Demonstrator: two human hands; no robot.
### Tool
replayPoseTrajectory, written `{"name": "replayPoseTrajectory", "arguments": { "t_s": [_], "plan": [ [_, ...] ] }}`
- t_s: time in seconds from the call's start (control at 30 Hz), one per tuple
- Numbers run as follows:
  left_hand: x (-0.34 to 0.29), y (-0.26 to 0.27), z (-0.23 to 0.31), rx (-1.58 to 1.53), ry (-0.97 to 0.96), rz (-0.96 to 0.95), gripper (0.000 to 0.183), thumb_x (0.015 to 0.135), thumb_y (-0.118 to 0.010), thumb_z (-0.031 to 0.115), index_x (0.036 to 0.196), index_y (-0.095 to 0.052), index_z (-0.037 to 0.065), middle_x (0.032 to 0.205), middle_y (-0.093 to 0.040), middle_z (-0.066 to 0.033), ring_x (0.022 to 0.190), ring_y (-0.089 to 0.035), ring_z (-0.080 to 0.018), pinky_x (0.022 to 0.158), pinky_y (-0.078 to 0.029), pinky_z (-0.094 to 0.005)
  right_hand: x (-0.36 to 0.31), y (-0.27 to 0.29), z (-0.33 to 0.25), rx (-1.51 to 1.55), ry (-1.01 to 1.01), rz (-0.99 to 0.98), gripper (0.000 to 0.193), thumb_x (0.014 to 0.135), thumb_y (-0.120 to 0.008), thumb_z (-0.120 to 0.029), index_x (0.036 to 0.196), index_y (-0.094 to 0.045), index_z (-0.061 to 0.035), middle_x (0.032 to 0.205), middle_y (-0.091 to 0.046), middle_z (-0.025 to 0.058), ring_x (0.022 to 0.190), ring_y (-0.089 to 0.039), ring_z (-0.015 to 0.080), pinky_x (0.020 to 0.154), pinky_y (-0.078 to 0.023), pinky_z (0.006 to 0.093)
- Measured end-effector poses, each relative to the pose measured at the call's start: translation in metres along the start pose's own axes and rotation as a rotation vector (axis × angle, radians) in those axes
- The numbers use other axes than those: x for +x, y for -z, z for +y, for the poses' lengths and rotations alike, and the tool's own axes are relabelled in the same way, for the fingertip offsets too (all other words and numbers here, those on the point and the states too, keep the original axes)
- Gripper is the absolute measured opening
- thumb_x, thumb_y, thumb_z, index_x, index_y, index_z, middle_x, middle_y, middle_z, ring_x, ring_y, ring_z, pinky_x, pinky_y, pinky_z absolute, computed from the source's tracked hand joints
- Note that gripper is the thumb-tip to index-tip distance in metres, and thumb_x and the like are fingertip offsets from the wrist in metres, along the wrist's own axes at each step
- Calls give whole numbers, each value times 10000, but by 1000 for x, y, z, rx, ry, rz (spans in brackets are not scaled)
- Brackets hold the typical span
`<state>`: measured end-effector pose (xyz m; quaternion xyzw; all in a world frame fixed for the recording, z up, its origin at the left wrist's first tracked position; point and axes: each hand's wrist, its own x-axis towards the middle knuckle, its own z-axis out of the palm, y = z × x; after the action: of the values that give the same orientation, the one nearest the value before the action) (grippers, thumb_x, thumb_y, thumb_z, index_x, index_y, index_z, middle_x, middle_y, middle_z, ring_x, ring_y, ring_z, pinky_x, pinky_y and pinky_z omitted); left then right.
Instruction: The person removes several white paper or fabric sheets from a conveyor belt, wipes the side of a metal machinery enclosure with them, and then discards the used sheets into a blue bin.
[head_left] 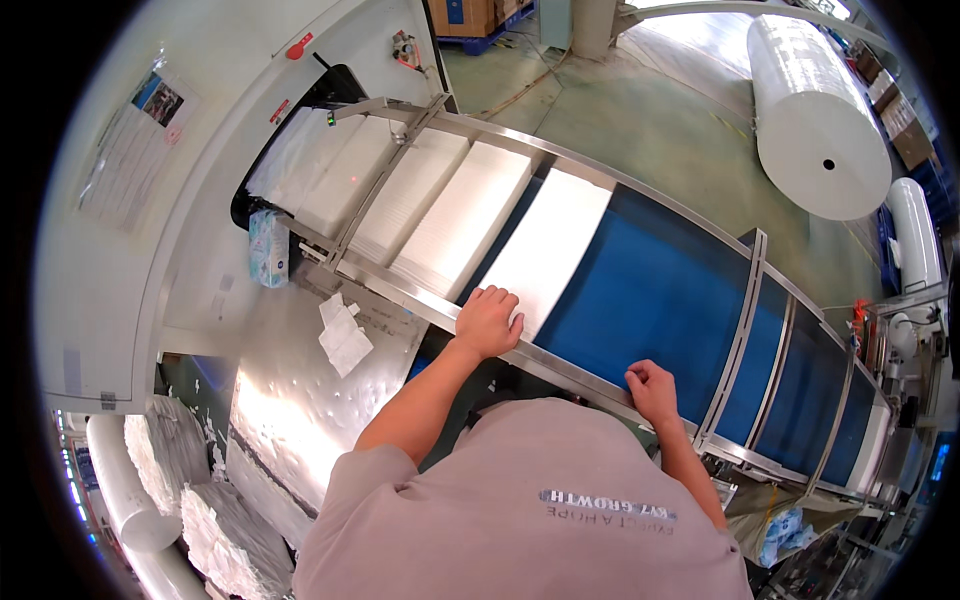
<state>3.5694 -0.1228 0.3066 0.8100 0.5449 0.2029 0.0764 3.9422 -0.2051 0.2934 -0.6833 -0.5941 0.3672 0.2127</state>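
Observation:
My left hand (488, 322) lies over the near metal rail (575, 373) of a conveyor, by the near end of a flat white stack of sheets (553, 240). Its fingers are curled, with the thumb slightly apart, and nothing shows in them. Farther right along the same rail is my right hand (653, 390), loosely closed, with no object visible in it. The white stack lies crosswise on the blue belt (665, 290). To its left, more white stacks (465, 215) sit side by side, running up to the machine opening.
Metal crossbars (735, 345) span the conveyor. Left of me, a scrap of white sheet (343, 335) lies on a shiny metal plate (285, 400). A blue-and-white pack (268, 248) hangs by the machine wall (130, 230). Beyond the conveyor stands a large white roll (815, 120).

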Motion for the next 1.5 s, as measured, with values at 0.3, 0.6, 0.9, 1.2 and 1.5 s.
{"name": "replayPoseTrajectory", "arguments": {
  "t_s": [0.3,0.6,0.9,1.2,1.5],
  "plan": [
    [1,1,-3,-69,-69,42,222,848,-735,232,1008,-691,85,932,-672,-90,931,-642,-294,864,-491,-414,-6,-1,-12,18,71,80,100,904,-765,-124,944,-745,-35,736,-700,100,646,-658,194,641,-539,333],
    [-7,5,-22,-639,-24,171,237,838,-722,24,1072,-693,53,932,-686,-105,889,-666,-286,805,-533,-380,32,-32,-103,93,210,-99,171,918,-753,-133,1042,-737,-17,885,-709,137,781,-702,249,735,-571,358],
    [-26,49,-52,-743,115,249,189,845,-707,-15,1023,-677,39,964,-672,-134,882,-644,-337,780,-526,-399,113,-128,-202,-51,535,-242,311,900,-765,-222,1151,-721,-44,1119,-699,159,1105,-657,373,964,-537,457],
    [20,63,-150,-316,43,272,145,860,-704,-7,990,-687,56,1019,-688,-112,996,-633,-354,891,-501,-442,160,-195,-222,-358,646,-48,615,873,-810,-269,1397,-594,-30,1332,-609,185,1300,-527,381,1083,-461,491],
    [119,-18,-97,434,-463,-599,421,817,-802,218,1210,-774,70,1564,-532,-124,1617,-202,-346,1294,-179,-590,109,-123,-149,-453,354,-158,354,865,-792,-188,1200,-733,-89,1090,-707,116,1110,-625,343,996,-513,435]
  ]
}}
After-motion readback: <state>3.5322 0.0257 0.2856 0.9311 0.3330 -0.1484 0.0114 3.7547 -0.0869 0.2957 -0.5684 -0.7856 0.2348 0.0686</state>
